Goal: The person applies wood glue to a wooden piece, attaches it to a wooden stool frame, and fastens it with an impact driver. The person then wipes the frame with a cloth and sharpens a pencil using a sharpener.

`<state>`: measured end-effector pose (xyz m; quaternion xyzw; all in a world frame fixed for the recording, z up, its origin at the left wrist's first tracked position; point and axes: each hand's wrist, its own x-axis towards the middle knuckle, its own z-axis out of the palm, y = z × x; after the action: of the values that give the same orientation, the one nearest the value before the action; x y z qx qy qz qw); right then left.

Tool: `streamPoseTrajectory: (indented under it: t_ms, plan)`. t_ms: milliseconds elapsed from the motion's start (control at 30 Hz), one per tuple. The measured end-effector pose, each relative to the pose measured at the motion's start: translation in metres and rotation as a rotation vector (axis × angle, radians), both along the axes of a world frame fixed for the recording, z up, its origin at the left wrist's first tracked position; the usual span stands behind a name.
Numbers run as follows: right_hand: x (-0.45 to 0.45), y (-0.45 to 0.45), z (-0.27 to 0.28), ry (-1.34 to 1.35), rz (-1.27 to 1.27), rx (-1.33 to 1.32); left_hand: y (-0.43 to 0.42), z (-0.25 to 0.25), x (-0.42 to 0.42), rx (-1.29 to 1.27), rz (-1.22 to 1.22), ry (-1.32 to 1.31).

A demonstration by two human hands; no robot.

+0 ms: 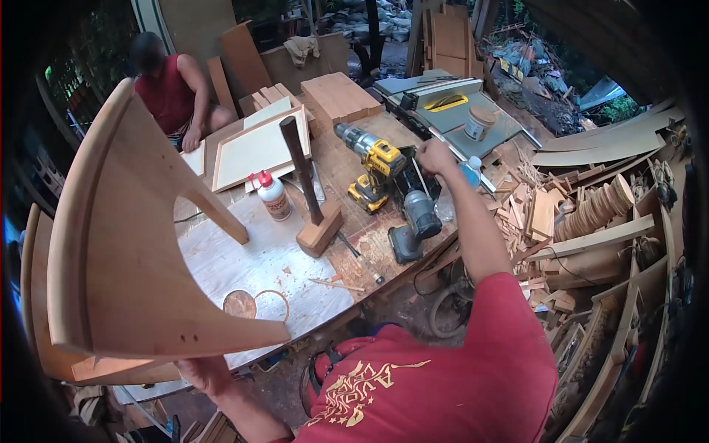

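Left hand (205, 375) is touching the large, curved, tan wooden panel (125, 244) from below, at the brown wooden workbench's (356, 230) left end; fingers hidden, can't tell grip. Right hand (437, 157) is curling beside the yellow-and-black cordless drill (382, 156); hold unclear.

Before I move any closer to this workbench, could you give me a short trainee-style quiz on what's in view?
1. Which hand is at the lower edge of the large curved wooden piece, left or right?
2. True or false: the right hand is gripping the mallet.
3. What colour is the cap of the white bottle beside the mallet? A) blue, B) red, C) green

Key:
1. The left hand.
2. False; the mallet is apart from the right hand.
3. B) red.
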<state>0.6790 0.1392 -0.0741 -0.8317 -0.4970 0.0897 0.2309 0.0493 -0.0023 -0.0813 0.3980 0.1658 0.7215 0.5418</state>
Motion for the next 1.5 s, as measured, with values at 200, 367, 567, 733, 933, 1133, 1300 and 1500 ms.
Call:
streamPoseTrajectory:
  t_ms: [200,367,567,733,933,1133,1300,1500]
  plan:
    - [0.056,0.082,-0.119,-0.444,0.148,-0.237,-0.005,-0.010,-0.015,0.094,-0.142,-0.063]
    - [0.026,0.067,-0.074,-0.264,0.001,-0.198,-0.004,-0.004,-0.009,0.103,-0.122,-0.053]
    - [0.032,0.064,-0.092,-0.423,0.188,-0.064,-0.019,-0.005,0.003,-0.188,0.195,-0.122]
    - [0.025,0.056,-0.085,-0.228,0.174,-0.004,-0.008,0.019,0.024,0.005,0.125,0.010]
    - [0.021,0.056,-0.071,-0.378,0.135,0.239,-0.006,0.035,0.034,0.052,0.100,0.019]
    - [0.062,0.079,-0.039,0.440,-0.055,0.583,-0.005,0.045,0.033,0.066,0.062,0.112]
    - [-0.012,0.008,0.103,0.751,0.071,1.034,-0.004,0.049,0.036,0.037,0.053,0.025]
    - [-0.227,-0.115,0.159,0.552,0.663,0.564,-0.002,0.054,0.036,0.057,0.052,0.047]
